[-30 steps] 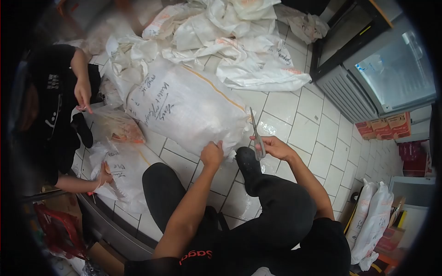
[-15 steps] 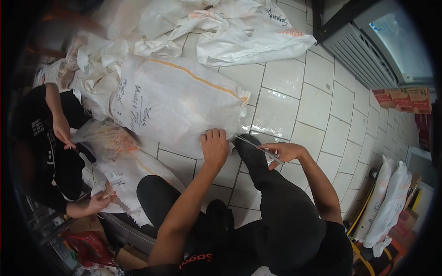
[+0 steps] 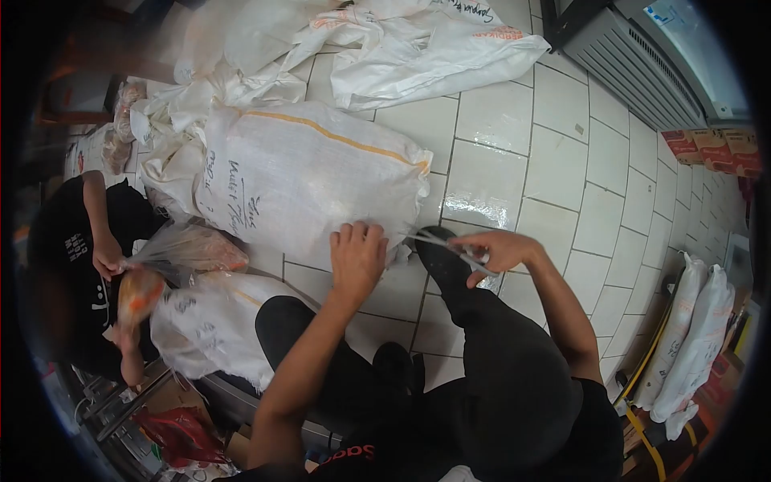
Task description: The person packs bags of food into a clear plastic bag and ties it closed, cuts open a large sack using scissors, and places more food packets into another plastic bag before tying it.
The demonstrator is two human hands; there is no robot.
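A large white woven sack (image 3: pixel 313 177) with a yellow stripe and black handwriting lies full on the floor in front of me. My left hand (image 3: pixel 358 257) grips its near side, fingers bent over the fabric by the lower right corner. In my right hand (image 3: pixel 502 251) is a pair of scissors (image 3: pixel 440 239), its blades pointing left at the sack's corner end, above my dark shoe. The blades look parted, though motion blurs them. Whether they touch the sack I cannot tell.
On the left, a co-worker in black holds a clear plastic bag (image 3: pixel 210 247) with orange-marked contents above another white sack (image 3: pixel 217 321). More white sacks (image 3: pixel 434 60) lie at the far side. Rolled sacks (image 3: pixel 691 345) lean at right, near red cartons (image 3: pixel 711 151).
My left hand has shifted left along the sack's near side. The scissors' blades have spread apart. The co-worker has lifted an orange-marked bag.
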